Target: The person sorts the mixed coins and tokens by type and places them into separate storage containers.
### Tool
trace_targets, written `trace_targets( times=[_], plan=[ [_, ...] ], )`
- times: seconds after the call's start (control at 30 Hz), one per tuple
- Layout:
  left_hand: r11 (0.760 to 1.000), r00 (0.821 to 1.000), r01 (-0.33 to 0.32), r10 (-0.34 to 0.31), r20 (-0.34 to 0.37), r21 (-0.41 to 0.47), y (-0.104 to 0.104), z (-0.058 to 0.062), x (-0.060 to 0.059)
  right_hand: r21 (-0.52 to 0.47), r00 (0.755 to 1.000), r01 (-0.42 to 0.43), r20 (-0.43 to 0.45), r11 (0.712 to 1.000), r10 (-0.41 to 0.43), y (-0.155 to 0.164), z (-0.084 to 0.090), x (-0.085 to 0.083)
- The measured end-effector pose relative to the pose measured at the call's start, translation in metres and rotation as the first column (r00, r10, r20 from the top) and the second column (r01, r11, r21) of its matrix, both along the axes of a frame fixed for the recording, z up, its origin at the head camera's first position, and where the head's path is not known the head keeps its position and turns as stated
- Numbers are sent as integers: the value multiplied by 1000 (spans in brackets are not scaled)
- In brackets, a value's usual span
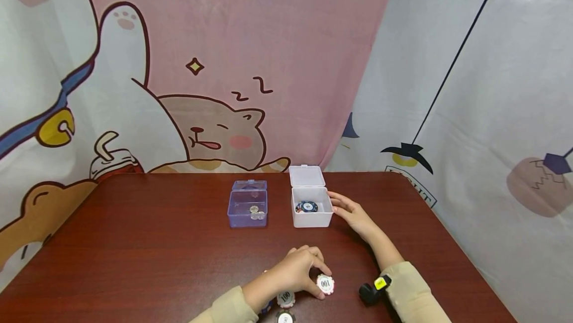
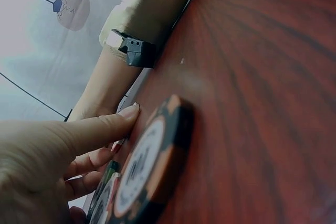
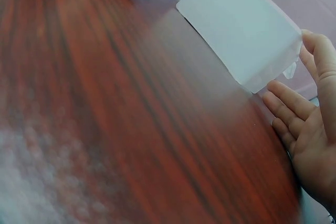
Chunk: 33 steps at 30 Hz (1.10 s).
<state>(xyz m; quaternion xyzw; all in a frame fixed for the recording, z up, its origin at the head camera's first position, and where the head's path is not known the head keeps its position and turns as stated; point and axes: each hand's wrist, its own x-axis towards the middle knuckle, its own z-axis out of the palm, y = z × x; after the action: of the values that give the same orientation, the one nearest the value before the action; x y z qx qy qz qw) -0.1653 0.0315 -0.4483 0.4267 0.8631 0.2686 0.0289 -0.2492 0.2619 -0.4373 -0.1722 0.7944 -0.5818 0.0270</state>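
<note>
My left hand (image 1: pixel 295 272) is low over the table, its thumb and forefinger pinching a white poker chip marked 100 (image 1: pixel 325 284) by the edges. Beneath its wrist lie another white chip (image 1: pixel 285 299), a dark-edged chip (image 1: pixel 285 318) and a partly covered blue chip (image 1: pixel 266 308). An orange-and-black chip (image 2: pixel 152 161) looms large in the left wrist view. My right hand (image 1: pixel 354 217) touches the right side of a white plastic box (image 1: pixel 312 221), fingers extended along its wall. Inside that box, its lid tipped back, is a blue chip (image 1: pixel 308 206) among others.
Left of the white box stands a translucent blue box (image 1: pixel 243 221), lid raised, with several clear round pieces (image 1: pixel 255 213) inside. Both boxes are toward the back of the dark red wooden table (image 1: pixel 156 243). A cartoon-printed curtain (image 1: pixel 291 54) hangs behind it.
</note>
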Motion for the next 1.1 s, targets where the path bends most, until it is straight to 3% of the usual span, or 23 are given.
trace_targets(
  times=[0.5,0.8,1.1],
  plan=[
    [999,997,10,-13,-80,-37,0,0,1,-9,1000,0,10,1000,1,3,-5,-1],
    [998,995,27,-21,-96,60,-2,0,-3,0,1000,0,1,1000,0,2,-3,-1],
    [985,996,5,10,-88,171,-3,4,-7,-6,1000,-6,6,1000,6,1,-1,-1]
  ],
)
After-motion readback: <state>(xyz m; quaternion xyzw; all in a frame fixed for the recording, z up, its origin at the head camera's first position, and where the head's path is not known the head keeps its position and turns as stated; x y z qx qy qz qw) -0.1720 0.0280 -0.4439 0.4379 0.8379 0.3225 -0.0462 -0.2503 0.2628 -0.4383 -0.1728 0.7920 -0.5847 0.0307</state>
